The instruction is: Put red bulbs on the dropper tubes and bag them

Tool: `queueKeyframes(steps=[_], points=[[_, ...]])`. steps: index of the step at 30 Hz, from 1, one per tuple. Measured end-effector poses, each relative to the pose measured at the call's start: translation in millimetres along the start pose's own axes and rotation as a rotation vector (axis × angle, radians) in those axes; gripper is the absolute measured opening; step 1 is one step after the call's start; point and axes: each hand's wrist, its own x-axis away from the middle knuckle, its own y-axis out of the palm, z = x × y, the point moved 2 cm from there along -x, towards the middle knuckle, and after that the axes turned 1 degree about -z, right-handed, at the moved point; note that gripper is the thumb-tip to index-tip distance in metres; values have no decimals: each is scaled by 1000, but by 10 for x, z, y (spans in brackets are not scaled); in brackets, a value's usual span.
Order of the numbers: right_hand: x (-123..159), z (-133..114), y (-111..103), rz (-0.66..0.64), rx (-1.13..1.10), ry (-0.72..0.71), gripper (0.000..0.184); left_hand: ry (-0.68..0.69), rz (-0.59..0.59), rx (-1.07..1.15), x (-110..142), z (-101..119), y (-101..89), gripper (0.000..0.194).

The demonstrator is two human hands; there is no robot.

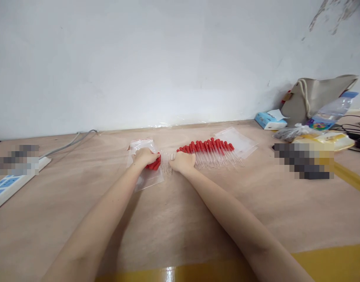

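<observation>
My left hand [146, 156] is closed in a pinch at a small pile of red rubber bulbs [153, 163], which lies on a clear zip bag [150, 181]. Close to its right lies a short row of clear dropper tubes [165, 161] without bulbs. My right hand [182, 161] is closed at the right end of that row, its fingertips on a tube; its grip is partly hidden. Beyond it to the right, several droppers with red bulbs [209, 145] lie side by side, tubes toward me. More clear bags [235, 141] lie flat behind them.
A white power strip [24, 180] with a grey cable stands at the left. Toward the back right are a blue tissue pack [270, 120], a grey bag [323, 96], plastic packaging [329, 140] and black cables. Yellow tape [323, 258] crosses the table's front edge.
</observation>
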Motion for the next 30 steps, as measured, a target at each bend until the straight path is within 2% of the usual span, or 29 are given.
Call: queueKeyframes(steps=[4, 6, 8, 9, 10, 11, 13, 16, 18, 21, 30], points=[[60, 62, -102, 19, -58, -20, 23, -2, 20, 25, -14, 1, -54, 27], [126, 176, -189, 61, -90, -47, 23, 4, 67, 42, 29, 9, -108, 25], [217, 348, -270, 135, -146, -104, 21, 69, 163, 80, 139, 24, -148, 24], [272, 448, -299, 169, -189, -151, 20, 137, 211, 109, 226, 35, -150, 23], [332, 549, -319, 200, -234, -221, 19, 267, 288, 169, 338, 54, -142, 21], [397, 645, -327, 216, -269, -306, 18, 425, 311, 231, 468, 77, -109, 19], [537, 814, -316, 243, -267, -465, 16, 640, 251, 305, 740, 107, 15, 18], [732, 967, -269, 298, -218, -595, 14, 808, 199, 345, 1074, 136, 226, 26], [826, 997, -239, 319, -207, -619, 13, 842, 171, 358, 1191, 149, 334, 24], [896, 972, -210, 316, -184, -655, 14, 841, 130, 365, 1241, 158, 407, 20], [893, 916, -157, 284, -130, -713, 15, 828, 154, 360, 1232, 163, 388, 18]])
